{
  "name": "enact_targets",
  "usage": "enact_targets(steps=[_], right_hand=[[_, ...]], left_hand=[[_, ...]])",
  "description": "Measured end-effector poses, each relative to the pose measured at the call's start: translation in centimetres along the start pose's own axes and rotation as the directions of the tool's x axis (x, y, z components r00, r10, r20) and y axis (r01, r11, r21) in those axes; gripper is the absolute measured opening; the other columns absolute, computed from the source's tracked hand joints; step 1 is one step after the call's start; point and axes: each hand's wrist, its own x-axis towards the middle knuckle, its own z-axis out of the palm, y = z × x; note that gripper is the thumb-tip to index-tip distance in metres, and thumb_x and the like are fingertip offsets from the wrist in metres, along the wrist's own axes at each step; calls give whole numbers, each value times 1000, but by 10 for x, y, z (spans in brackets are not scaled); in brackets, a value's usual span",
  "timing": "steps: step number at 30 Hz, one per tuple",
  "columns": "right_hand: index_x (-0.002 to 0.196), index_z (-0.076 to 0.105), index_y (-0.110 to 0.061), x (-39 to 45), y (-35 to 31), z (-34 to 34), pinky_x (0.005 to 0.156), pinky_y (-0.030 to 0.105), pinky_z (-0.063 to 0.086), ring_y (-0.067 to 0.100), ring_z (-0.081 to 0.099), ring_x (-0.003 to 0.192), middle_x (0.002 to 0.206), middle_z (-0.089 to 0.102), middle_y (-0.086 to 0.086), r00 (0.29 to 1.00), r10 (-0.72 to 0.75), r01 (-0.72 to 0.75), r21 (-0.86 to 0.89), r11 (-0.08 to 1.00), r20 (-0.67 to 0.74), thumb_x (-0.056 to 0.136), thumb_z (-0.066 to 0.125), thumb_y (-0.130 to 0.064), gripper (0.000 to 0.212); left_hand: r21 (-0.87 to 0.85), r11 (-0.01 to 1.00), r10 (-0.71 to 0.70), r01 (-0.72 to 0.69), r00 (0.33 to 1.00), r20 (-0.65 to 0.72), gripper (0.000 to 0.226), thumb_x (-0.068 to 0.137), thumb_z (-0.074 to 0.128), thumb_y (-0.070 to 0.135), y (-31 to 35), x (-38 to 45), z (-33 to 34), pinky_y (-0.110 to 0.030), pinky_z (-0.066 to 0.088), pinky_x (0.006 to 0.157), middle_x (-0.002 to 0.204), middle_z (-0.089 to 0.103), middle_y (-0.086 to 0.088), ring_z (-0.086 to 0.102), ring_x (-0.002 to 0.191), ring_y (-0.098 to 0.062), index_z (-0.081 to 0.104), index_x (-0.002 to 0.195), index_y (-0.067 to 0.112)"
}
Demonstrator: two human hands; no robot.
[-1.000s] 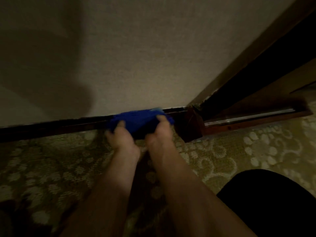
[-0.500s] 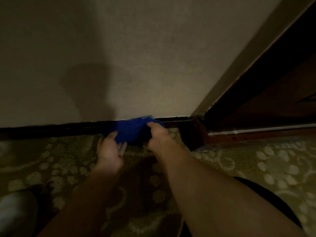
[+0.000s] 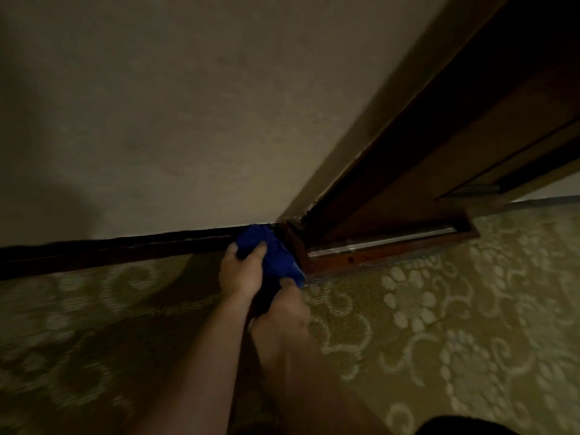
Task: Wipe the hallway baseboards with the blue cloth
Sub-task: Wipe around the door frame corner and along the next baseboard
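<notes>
The blue cloth (image 3: 272,252) is bunched at the right end of the dark baseboard (image 3: 119,251), right where it meets the wooden door frame (image 3: 295,246). My left hand (image 3: 241,271) grips the cloth's upper left part, fingers curled over it. My right hand (image 3: 282,304) holds its lower edge from below. Both hands touch each other, and the cloth's underside is hidden between them.
A plain beige wall (image 3: 188,120) rises above the baseboard. The floor is a patterned greenish carpet (image 3: 439,324). A dark wooden door (image 3: 455,146) and its threshold (image 3: 392,246) stand to the right. Dark clothing (image 3: 502,426) shows at the bottom right.
The cloth and both hands have shifted right along the baseboard to the door-frame corner. My hands have drawn closer together, and the cloth now hangs more vertically.
</notes>
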Motion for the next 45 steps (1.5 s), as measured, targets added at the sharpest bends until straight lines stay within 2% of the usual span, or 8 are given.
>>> enact_targets(steps=[5,11,15,22,30,36,40,45], right_hand=[[134,49,-6,-8,-25,-22,74,40,57,37,64,105,124,60,22,999,8,-7,36,999,-39,91,60,-7,45],[102,69,-3,-28,-25,-26,83,48,59,34,72,87,96,74,17,992,-106,113,102,988,-72,83,64,-20,25],[118,62,-5,-11,-27,-42,71,41,59,34,73,91,108,71,19,993,-110,104,120,987,45,89,61,-25,36],[124,48,-6,-5,-3,-53,71,35,57,28,67,98,115,64,17,992,-102,105,-30,994,78,90,62,-9,37],[122,59,-10,-8,-3,-50,75,37,59,27,69,97,112,69,13,988,-147,152,120,981,-46,87,59,-25,38],[136,49,-9,27,4,-40,65,32,56,29,65,109,125,63,16,990,-119,118,12,993,70,94,53,-22,44],[130,59,-11,35,-9,-53,98,47,50,32,63,115,125,66,18,988,-94,105,-82,991,123,98,45,-24,37],[122,61,-11,11,-84,-97,98,48,49,32,64,112,123,64,23,991,-107,128,-329,936,83,94,55,-22,31]], left_hand=[[140,990,18,-23,999,31,64,100,50,39,-2,-7,25,-39,32,112,159,29,-6,33,143,-30,23,155,22],[-35,959,281,-281,960,13,45,93,60,30,-2,-30,20,-40,48,100,130,62,-4,59,117,-22,56,136,19],[96,915,395,-393,919,-4,46,98,53,33,-5,-43,35,-26,44,91,132,58,-3,57,120,-20,49,140,16],[14,999,39,-38,997,-64,41,103,43,28,-34,-5,26,-37,45,94,139,54,-7,55,121,-30,42,144,21],[147,945,293,-292,956,15,45,100,50,35,-28,-39,16,-32,49,91,133,58,-2,58,120,-23,47,142,19],[32,999,26,-30,992,124,57,100,45,42,-28,2,26,-49,42,108,154,40,-2,43,137,-28,28,153,28],[1,1000,23,-23,1000,-5,56,103,43,34,-23,-18,29,-38,35,113,156,36,-4,37,142,-25,26,154,21],[-288,920,-300,264,950,-86,58,102,45,30,-14,-83,41,-39,39,106,153,40,-9,44,136,-29,24,155,18]])
